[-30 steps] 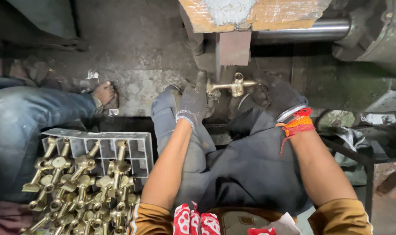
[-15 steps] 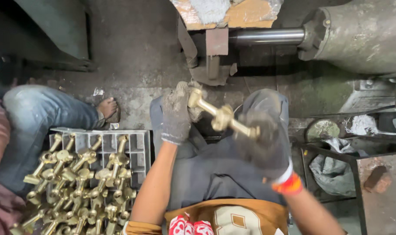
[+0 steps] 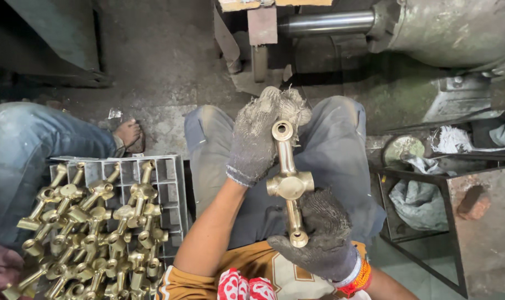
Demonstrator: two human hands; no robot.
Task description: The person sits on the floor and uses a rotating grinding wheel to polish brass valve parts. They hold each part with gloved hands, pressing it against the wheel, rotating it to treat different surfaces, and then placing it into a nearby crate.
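Two gloved hands share one brass fitting [image 3: 288,183], a long cross-shaped valve body held nearly upright over the person's lap. The left hand [image 3: 261,139] has its frayed grey fingers [image 3: 286,108] curled behind the upper tube, just under the open ring at its top end. The right hand [image 3: 319,236] closes its dark fingers around the lower stem, with the round bottom end showing just past the fingertips. Between the two grips sits the fitting's central hub, bare and turned toward the camera.

By the look of it, this is an inspection step: the piece is being held up and looked over, and any turning of it would need one grip to loosen while the other carries the weight.

Both forearms rise from the body, the left bare and angled inward, the right wrist banded in orange. Left of the fingers, a grey crate [image 3: 166,183] holds many similar brass fittings [image 3: 91,222]. Beyond the fingertips stands a machine's steel shaft [image 3: 325,23].
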